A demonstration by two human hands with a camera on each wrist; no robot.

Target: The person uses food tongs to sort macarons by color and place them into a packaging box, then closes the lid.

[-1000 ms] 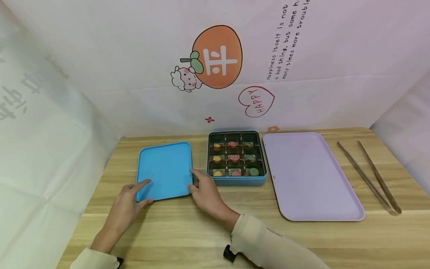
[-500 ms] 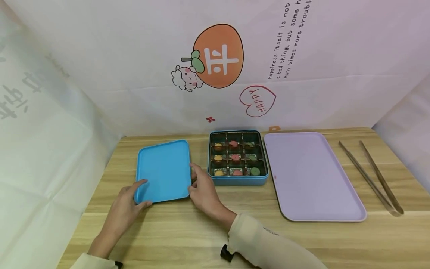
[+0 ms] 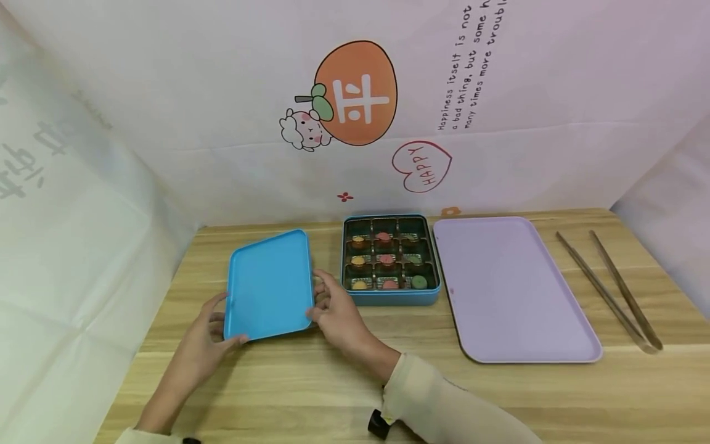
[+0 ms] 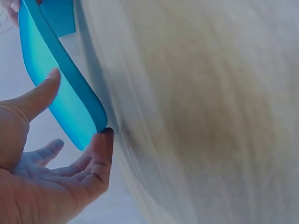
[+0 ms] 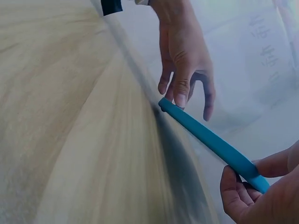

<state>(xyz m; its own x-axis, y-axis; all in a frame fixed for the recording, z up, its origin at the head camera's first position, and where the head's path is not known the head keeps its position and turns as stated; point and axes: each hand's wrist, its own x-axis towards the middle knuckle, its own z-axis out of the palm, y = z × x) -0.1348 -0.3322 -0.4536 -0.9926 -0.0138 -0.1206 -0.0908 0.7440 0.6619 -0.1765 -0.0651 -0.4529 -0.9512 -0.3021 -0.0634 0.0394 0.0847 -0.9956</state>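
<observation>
A shallow square blue tin lid (image 3: 269,287), rim upward, is held tilted over the left of the table with its right side raised. My right hand (image 3: 341,317) pinches its right edge, thumb above and fingers beneath, as the right wrist view also shows on the lid's rim (image 5: 210,137). At the near left corner my left hand (image 3: 202,345) has its thumb at the rim and curled fingertips under the corner; the left wrist view shows this hand (image 4: 51,172) close up. Right of the lid stands an open blue tin (image 3: 391,298) with a dark divided insert holding yellow, pink and green pieces.
A lilac tray (image 3: 510,290) lies right of the tin. Metal tongs (image 3: 616,302) rest at the far right, spread apart. White printed cloth (image 3: 233,123) closes off the back and sides of the wooden table (image 3: 310,394).
The lid's right side has lifted from the table, so the lid now tilts. My left fingers have slipped from its top face to beneath the corner, while my right fingers have gone under the edge.
</observation>
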